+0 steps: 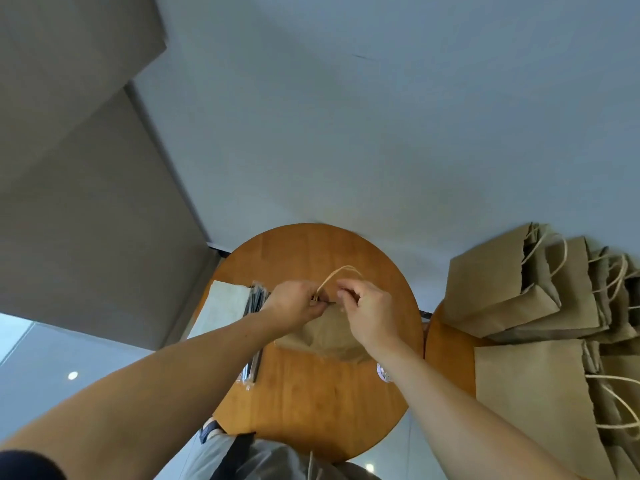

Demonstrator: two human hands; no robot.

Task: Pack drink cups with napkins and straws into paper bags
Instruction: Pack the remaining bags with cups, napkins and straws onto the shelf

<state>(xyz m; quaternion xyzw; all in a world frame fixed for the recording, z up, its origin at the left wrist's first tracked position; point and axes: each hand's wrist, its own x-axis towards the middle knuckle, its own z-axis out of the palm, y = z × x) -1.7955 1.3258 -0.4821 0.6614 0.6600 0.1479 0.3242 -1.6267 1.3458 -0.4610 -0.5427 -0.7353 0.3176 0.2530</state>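
Round, smooth wooden surface; to its right, a heap of crinkled brown bags. Mid-surface a paper bag lies flat, lengthwise away from the person, twine handle looping at the far end. The left hand and right hand pinch its top edge, fingers curled. Plastic-wrapped straws lie just left.

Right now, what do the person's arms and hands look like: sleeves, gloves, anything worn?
Both forearms are bare, and neither the left hand nor the right hand is gloved. A dark navy sleeve edge sits high on the left arm. A pale round item at the right wrist may be a watch; unclear.
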